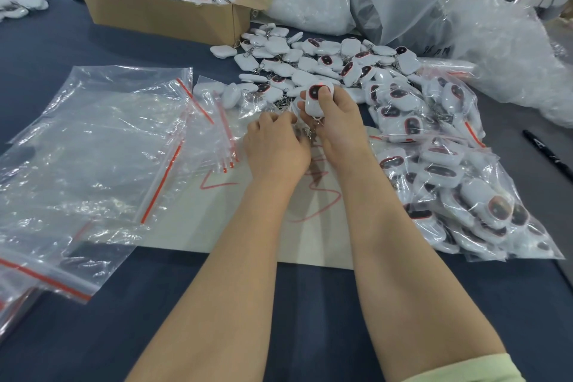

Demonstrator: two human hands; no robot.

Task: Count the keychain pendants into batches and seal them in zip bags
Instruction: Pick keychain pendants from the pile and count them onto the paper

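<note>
A heap of loose white keychain pendants (322, 62) with dark oval faces lies at the table's centre back. My right hand (338, 124) grips one white pendant (314, 99), thumb on its dark face, its metal clip hanging below. Just to its left, my left hand (273, 146) has its fingers curled at the pendant's chain and at a thin clear bag edge; what it pinches is hard to make out. Empty zip bags (93, 146) with red seal strips are spread at the left. Filled zip bags (459, 183) of pendants are stacked at the right.
A cardboard box (161, 9) of pendants with a red sign stands at the back left. Large clear plastic sacks (434, 3) fill the back right. A black marker (548, 153) lies at the right edge. A white sheet (279, 236) with red scribbles lies under my forearms.
</note>
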